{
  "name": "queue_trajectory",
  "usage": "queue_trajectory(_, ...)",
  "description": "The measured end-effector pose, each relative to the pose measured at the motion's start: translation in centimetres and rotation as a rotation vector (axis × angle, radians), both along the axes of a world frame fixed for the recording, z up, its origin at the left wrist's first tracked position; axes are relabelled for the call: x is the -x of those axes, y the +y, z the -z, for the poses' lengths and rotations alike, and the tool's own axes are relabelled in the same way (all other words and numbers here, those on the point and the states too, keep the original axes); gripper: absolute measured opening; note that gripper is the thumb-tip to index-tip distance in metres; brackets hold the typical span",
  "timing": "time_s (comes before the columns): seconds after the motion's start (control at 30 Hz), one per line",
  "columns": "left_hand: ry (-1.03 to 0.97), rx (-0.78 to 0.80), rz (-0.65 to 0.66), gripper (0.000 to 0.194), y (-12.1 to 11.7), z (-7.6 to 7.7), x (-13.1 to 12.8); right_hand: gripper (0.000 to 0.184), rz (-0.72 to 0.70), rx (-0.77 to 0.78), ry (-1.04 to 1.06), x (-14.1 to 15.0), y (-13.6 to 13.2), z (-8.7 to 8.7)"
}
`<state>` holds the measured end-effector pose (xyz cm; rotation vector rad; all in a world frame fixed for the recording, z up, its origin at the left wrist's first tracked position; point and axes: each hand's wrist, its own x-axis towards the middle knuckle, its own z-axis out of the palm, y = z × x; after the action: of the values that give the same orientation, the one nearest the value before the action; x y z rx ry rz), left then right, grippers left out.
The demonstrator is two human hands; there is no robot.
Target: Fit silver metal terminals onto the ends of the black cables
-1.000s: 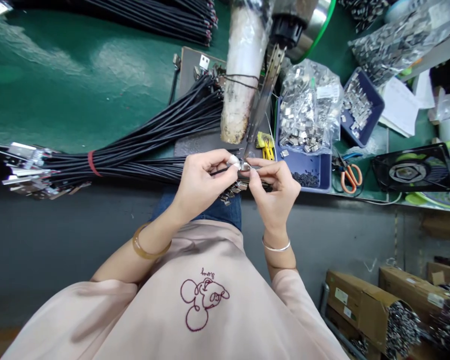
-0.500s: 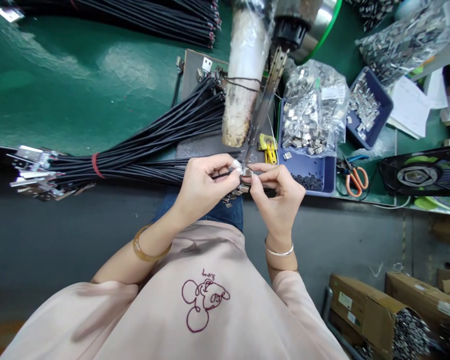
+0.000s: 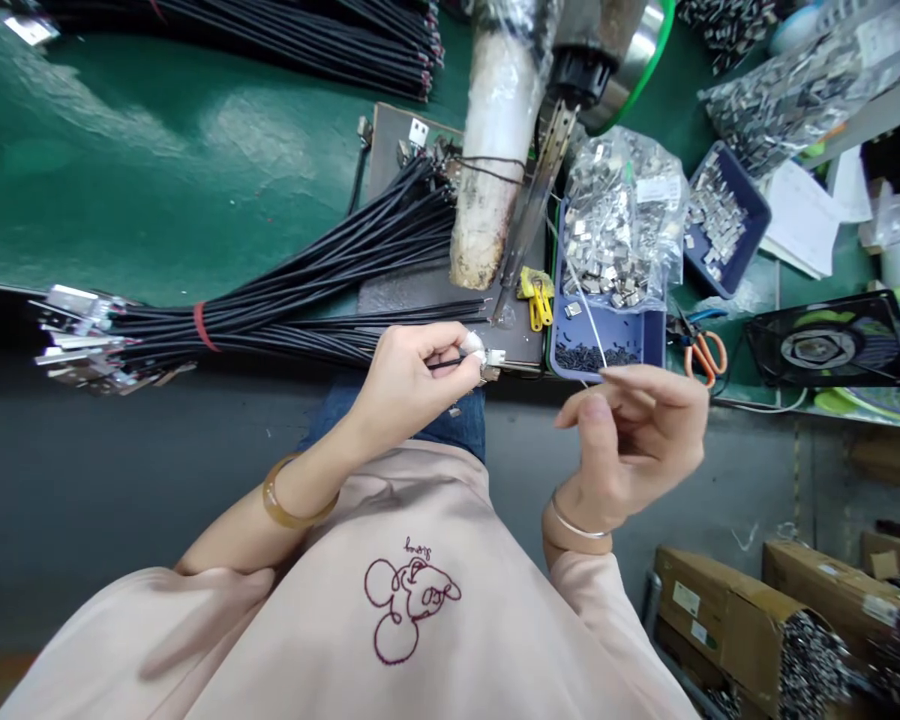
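Between thumb and index finger, my left hand (image 3: 420, 375) pinches a black cable (image 3: 446, 364), with a small metal-and-white connector (image 3: 493, 357) at its end. The thumb wears a white covering. My right hand (image 3: 637, 430) is apart from it, to the right, its fingers curled round a thin silvery solder wire (image 3: 589, 315) that runs down across the blue tray. The exact grip on the wire is partly hidden. Above the left fingertips, the soldering iron (image 3: 536, 200) points downward. More black cables (image 3: 307, 335), tied with a red band, lie behind and left of my left hand.
A wrapped white tube (image 3: 487, 190) hangs beside the iron. A blue tray (image 3: 652, 340) holds bagged metal connectors and small black pieces. Around it are a yellow clip (image 3: 538, 305), orange-handled cutters (image 3: 705, 358), a second tray (image 3: 754, 215) and a black fan (image 3: 829, 340).
My right hand has moved away from the connector, rightward and slightly down, drawing the solder wire across the tray. My left hand stays near the same place with the cable.
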<state>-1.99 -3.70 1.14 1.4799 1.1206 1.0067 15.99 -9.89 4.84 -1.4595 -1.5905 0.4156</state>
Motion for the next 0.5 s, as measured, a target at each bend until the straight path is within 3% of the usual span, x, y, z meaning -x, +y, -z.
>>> queue_trajectory(0.1, -0.021, 0.002, -0.018, 0.018, 0.3, 0.0, -0.1, 0.02, 0.028, -0.027, -0.011, 0.3, 0.4, 0.5)
queue_trajectory(0.27, -0.045, 0.004, -0.014, 0.016, 0.9, 0.2, -0.3, 0.009, -0.044, -0.137, -0.177, 1.5, 2.4, 2.8)
queue_trajectory(0.5, -0.061, 0.014, -0.051, 0.015, 1.2, 0.1, -0.6, 0.009, -0.045, -0.123, -0.056, 2.4, 3.8, 4.1)
